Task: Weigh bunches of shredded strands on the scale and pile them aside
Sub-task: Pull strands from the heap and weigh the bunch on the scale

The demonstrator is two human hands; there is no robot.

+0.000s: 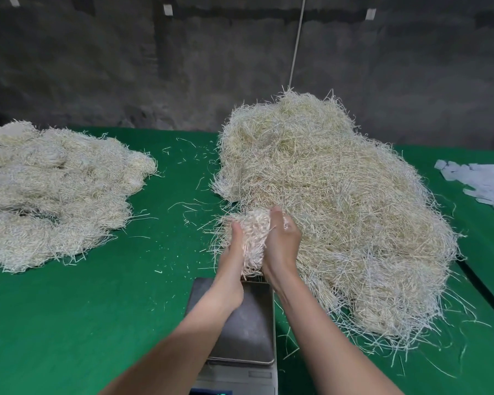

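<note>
Both hands are gathering a bunch [254, 240] of strands at the near edge of the big heap [340, 201], just beyond the far edge of the scale [240, 323]. The left hand [234, 252] is cupping the bunch from one side and the right hand [283, 240] is pressing in from the other, fingers curled round it, so both are holding the same bunch between them. It is looking like the picking-up step: the bunch is not yet resting on the pan, which is lying bare under the forearms.

The next move is calling for pulling the bunch free of the heap, since trailing strands are tangling into it, then drawing it back and lowering it onto the pan, hands off for a clean reading.

The weighed pile [54, 195] is sitting well apart to the left, with open green worktop [126, 309] between it and the scale for carrying across. To the right the heap is crowding the scale's side, and loose strands may be brushing the pan. Paper slips [479, 181] are lying far right.
</note>
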